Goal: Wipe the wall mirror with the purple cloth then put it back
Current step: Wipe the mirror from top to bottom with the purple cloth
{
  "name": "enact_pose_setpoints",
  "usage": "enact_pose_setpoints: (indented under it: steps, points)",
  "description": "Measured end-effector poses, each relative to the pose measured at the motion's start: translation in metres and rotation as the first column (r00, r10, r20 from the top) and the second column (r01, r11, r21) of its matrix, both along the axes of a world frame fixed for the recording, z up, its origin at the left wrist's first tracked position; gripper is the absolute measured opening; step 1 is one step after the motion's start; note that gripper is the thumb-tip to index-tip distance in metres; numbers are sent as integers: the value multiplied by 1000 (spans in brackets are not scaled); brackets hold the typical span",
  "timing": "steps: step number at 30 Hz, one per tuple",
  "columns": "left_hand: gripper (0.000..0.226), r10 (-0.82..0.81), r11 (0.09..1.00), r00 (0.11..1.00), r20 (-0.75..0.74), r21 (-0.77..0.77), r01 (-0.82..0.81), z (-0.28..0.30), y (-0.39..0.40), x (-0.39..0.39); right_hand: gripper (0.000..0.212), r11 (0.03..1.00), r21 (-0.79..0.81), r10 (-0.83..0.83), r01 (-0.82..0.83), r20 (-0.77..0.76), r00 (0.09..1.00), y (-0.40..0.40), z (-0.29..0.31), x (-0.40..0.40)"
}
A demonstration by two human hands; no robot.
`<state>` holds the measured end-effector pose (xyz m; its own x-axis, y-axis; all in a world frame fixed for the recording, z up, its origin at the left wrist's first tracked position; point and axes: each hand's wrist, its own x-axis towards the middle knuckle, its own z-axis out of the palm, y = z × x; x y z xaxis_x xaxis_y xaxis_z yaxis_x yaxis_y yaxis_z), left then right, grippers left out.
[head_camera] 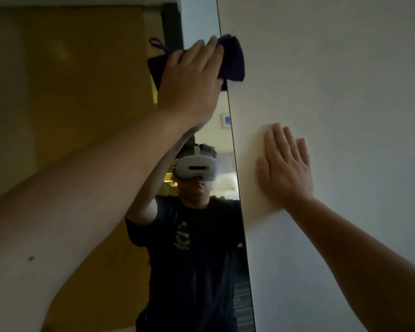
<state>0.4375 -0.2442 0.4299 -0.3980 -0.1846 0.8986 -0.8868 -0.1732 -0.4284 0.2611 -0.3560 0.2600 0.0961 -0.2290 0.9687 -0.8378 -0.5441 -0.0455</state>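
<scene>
Single head-worn wide-angle view, taken close to a wall mirror (106, 68) and facing it slightly upward and at an angle. The mirror fills the left half of the frame; its right edge runs steeply down the middle, with plain wall (345, 68) to the right. Both forearms enter from the bottom corners. The headset (197, 167) carrying the camera shows in the reflection.

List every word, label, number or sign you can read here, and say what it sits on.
None can be read.
Pale print on the black T-shirt reflected in the wall mirror: too blurred.
Small framed blue picture in the reflection: too small.
</scene>
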Motion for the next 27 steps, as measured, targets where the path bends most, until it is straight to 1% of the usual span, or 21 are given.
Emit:
enact_pose_setpoints:
  steps: [2,5,7,9,12,15,18,20,22,25,27]
  points:
    - [52,-31,999,998,51,22,30,-44,2,3,63,1000,-20,10,-9,24,1000,0,0,0]
    - [55,-52,994,996,78,97,44,-120,5,6,62,999,-38,20,-18,55,998,-1,-2,2]
    - [56,-67,989,994,87,135,55,-167,8,9,61,999,-31,16,-15,46,999,-1,-2,1]
    - [55,-80,989,993,90,133,68,-200,8,11,61,999,-41,13,-12,34,999,-1,-1,1]
    - [54,-76,990,994,78,124,66,-225,7,12,61,998,-62,23,-20,41,999,-1,-2,1]
    - [51,-92,987,990,111,143,76,-254,9,13,60,999,-50,14,-13,32,999,-2,-4,-2]
    - [50,-85,974,986,143,221,52,-298,14,17,60,1000,-11,11,-11,0,1000,1,-4,-5]
    - [56,-68,967,991,119,253,36,-316,17,19,59,1000,28,-9,10,-8,1000,5,-6,-5]
    - [58,-69,969,993,98,245,43,-320,15,19,59,997,72,-32,32,-9,999,11,-6,-4]
    - [46,-112,962,989,94,259,84,-317,20,21,59,988,146,-43,48,-38,998,21,-4,-6]
    - [47,-144,950,987,67,288,119,-315,28,24,60,982,177,-58,69,-66,996,27,-5,-10]
